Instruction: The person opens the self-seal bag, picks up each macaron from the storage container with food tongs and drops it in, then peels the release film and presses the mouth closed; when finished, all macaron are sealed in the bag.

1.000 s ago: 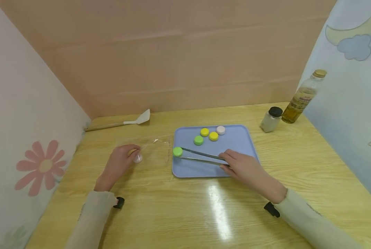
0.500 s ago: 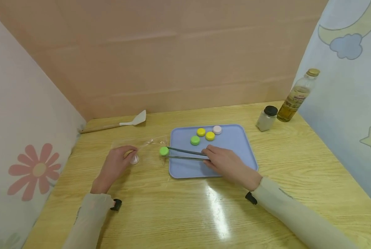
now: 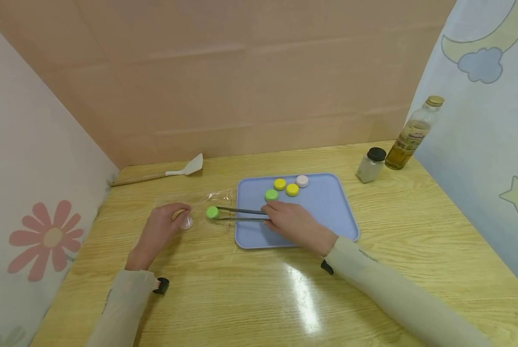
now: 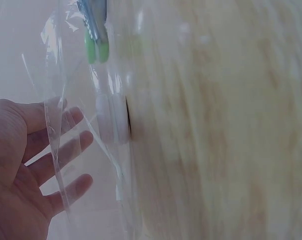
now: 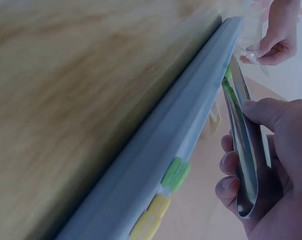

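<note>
My left hand (image 3: 158, 233) pinches the upper edge of a clear plastic bag (image 4: 53, 125), holding it raised. Inside the bag a pale macaron (image 4: 112, 119) lies near its bottom, beside the left fingers. In my right hand (image 3: 300, 226) are metal tongs (image 3: 241, 210), reaching left past the tray's edge. Their tips clasp a green macaron (image 3: 212, 212), which overlaps the bag in the head view and shows through its film in the left wrist view. On the blue tray (image 3: 328, 202) lie another green macaron (image 3: 271, 194), two yellow macarons (image 3: 292, 189) and a pale pink macaron (image 3: 302, 180).
A white spatula (image 3: 192, 165) with a wooden handle lies at the back left of the wooden table (image 3: 224, 299). At the back right stand a black-lidded jar (image 3: 369, 168) and an oil bottle (image 3: 411, 137). Walls close in the back and both sides.
My right hand has moved left, carrying the green macaron in the tongs from the tray's left edge to over the bag. The left hand keeps its hold on the bag.
</note>
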The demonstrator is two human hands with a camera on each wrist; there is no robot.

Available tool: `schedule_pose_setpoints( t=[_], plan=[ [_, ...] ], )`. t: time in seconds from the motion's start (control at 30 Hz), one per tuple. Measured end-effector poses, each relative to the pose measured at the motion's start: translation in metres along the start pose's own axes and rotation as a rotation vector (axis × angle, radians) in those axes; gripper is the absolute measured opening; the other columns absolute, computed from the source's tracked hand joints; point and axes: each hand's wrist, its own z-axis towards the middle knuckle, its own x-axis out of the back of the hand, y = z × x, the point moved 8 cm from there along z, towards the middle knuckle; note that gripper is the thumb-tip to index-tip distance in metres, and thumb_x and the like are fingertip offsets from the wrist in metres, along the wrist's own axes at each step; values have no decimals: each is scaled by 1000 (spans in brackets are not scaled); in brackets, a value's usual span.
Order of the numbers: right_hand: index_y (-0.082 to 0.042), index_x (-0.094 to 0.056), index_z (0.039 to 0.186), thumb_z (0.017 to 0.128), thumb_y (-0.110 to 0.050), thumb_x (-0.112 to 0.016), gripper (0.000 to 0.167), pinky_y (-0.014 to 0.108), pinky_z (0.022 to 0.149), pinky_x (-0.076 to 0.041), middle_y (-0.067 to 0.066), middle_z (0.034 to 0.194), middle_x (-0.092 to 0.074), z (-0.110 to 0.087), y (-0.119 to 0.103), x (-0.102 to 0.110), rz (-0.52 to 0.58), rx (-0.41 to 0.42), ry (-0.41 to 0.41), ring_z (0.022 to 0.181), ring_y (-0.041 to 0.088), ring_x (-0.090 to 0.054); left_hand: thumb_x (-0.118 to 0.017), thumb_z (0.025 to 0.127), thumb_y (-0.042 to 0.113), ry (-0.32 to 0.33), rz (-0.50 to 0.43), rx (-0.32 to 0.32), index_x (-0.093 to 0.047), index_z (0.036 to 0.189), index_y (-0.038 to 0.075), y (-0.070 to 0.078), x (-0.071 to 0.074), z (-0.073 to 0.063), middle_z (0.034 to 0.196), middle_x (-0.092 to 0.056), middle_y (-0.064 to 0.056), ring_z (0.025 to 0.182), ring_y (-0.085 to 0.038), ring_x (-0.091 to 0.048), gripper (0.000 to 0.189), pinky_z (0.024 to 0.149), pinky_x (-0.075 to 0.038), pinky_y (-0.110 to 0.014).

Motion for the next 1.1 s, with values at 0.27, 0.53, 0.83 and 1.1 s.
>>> schedule_pose_setpoints(
  t=[0.27,0.53,0.83,1.1],
  plan=[
    [-5,-66,112,100,-24,-68,22,29,64,-52,2,97,-59,18,-8,-8,-18,23,-30,76,13,-55,-67,98,5,8,-9,-9,-75,109,-1,0,1,0,106,-74,-15,58,-11,-48,15,67,-48,-37],
    [-6,-66,112,101,-24,-67,21,26,60,-50,1,95,-59,35,-16,-12,-4,22,-33,77,12,-54,-68,98,5,15,2,-21,-75,108,0,-1,0,1,105,-74,-14,61,-11,-51,14,68,-49,-38],
    [-6,-66,114,102,-25,-65,23,28,63,-52,3,99,-62,44,-24,-21,-4,43,-43,80,14,-59,-67,99,6,-4,3,-13,-75,110,0,-1,-1,2,106,-74,-16,45,-4,-28,15,61,-44,-32],
    [-6,-66,115,102,-25,-64,23,24,62,-50,2,99,-61,50,-27,-24,6,22,-55,78,11,-58,-67,98,6,-9,6,-10,-75,110,0,0,0,2,104,-74,-14,48,-4,-31,15,62,-45,-32]
  ],
)
